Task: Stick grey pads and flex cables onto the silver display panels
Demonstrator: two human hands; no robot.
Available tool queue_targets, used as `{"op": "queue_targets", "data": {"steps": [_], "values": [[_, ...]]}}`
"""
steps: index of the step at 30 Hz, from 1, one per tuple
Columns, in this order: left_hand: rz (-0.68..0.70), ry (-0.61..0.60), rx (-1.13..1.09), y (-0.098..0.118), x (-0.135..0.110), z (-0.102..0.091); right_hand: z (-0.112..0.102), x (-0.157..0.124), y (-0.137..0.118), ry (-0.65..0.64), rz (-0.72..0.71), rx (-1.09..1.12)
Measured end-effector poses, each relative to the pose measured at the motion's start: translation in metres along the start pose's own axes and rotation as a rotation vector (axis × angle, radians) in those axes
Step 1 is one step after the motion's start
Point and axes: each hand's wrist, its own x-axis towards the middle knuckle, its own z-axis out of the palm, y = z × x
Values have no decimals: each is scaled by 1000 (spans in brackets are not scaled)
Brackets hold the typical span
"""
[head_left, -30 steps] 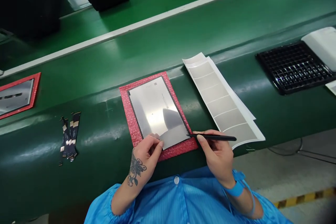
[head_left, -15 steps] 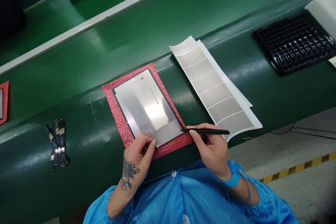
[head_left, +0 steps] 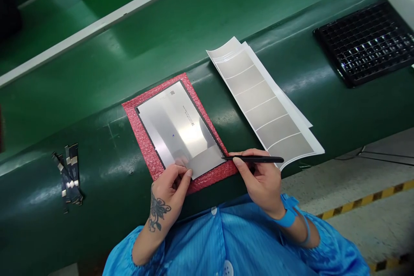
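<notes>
Display panel (head_left: 174, 127), flat on red bubble pad (head_left: 142, 138), atop green conveyor belt (head_left: 226, 21). Left hand (head_left: 170, 192) pinching panel's near edge. Right hand (head_left: 260, 183) grasping black tweezers (head_left: 258, 159), tip at near-right corner. Grey film sheet (head_left: 263, 99) just right; flex cables (head_left: 67, 177) well left.

Bumpy red pad (head_left: 141, 137), shiny silver screen (head_left: 174, 123), gray squares (head_left: 268, 99) on a white sheet (head_left: 310, 144), dark green belt (head_left: 181, 39), blue striped smock (head_left: 194, 241), dark flower tattoo (head_left: 158, 211), yellow and black floor stripes (head_left: 359, 200).

Blue striped smock (head_left: 190, 241) with 2 white snaps (head_left: 228, 268), blue strap (head_left: 286, 219) on right wrist, dark floral tattoo (head_left: 158, 211) on left forearm.
</notes>
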Motion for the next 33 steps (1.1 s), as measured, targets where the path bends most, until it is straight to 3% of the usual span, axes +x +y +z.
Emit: {"op": "queue_targets", "data": {"steps": [33], "values": [[90, 20, 140, -4, -4, 6, 0, -5, 9, -15, 60, 14]]}}
